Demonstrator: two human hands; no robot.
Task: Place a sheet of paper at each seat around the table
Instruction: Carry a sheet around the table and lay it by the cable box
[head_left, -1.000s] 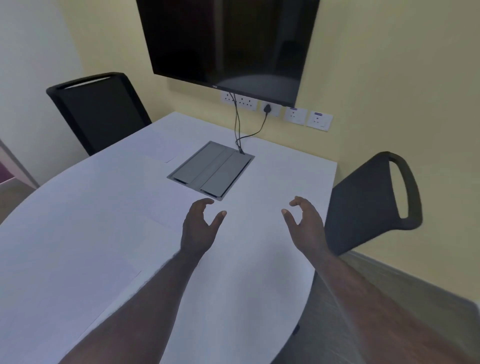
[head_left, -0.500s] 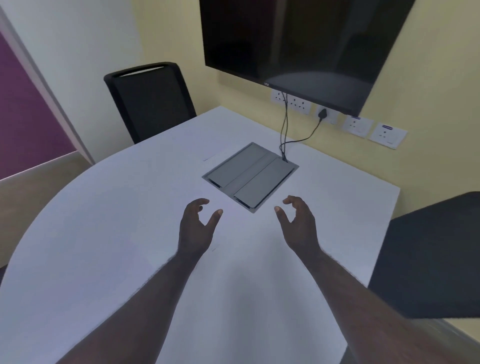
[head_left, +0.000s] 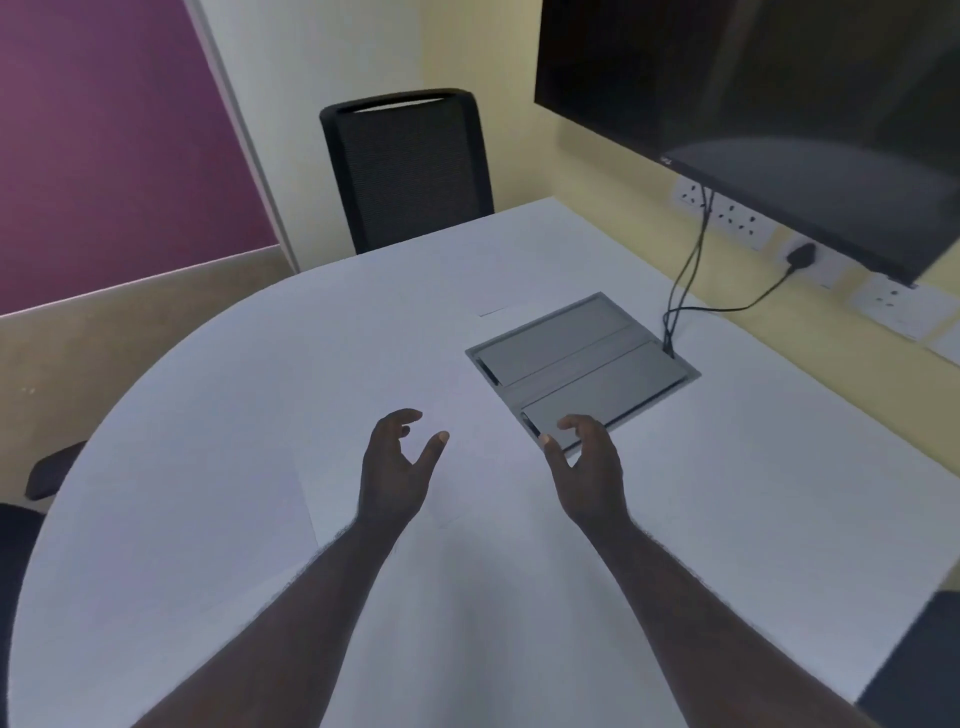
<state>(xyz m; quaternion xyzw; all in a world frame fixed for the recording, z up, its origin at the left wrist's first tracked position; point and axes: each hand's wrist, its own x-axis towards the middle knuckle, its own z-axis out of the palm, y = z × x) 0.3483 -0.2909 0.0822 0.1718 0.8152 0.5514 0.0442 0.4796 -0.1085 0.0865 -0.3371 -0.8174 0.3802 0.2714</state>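
While both forearms reach in from the bottom of the frame, the left hand (head_left: 396, 467) and the right hand (head_left: 587, 467) hover side by side over the middle of the white tabletop (head_left: 779, 493), fingers loosely curled and thumbs apart, holding nothing. White sheets of paper lie flat on the tabletop and are hard to tell from its surface: one sheet (head_left: 249, 499) shows left of the left hand, with a faint edge running down toward the lower centre, and the corner of another sheet (head_left: 447, 301) shows in the upper middle, in front of the black mesh chair (head_left: 410, 171) that stands at the far edge. A grey cable box (head_left: 582, 364) is set into the tabletop just beyond the right hand, whose fingertips overlap its near corner in the picture. Black cables (head_left: 691, 270) run from the box up to the wall sockets (head_left: 727, 218) under the dark screen (head_left: 753, 104) at upper right. Parts of other dark chairs show at the left edge (head_left: 47, 467) and the lower right corner (head_left: 914, 670).
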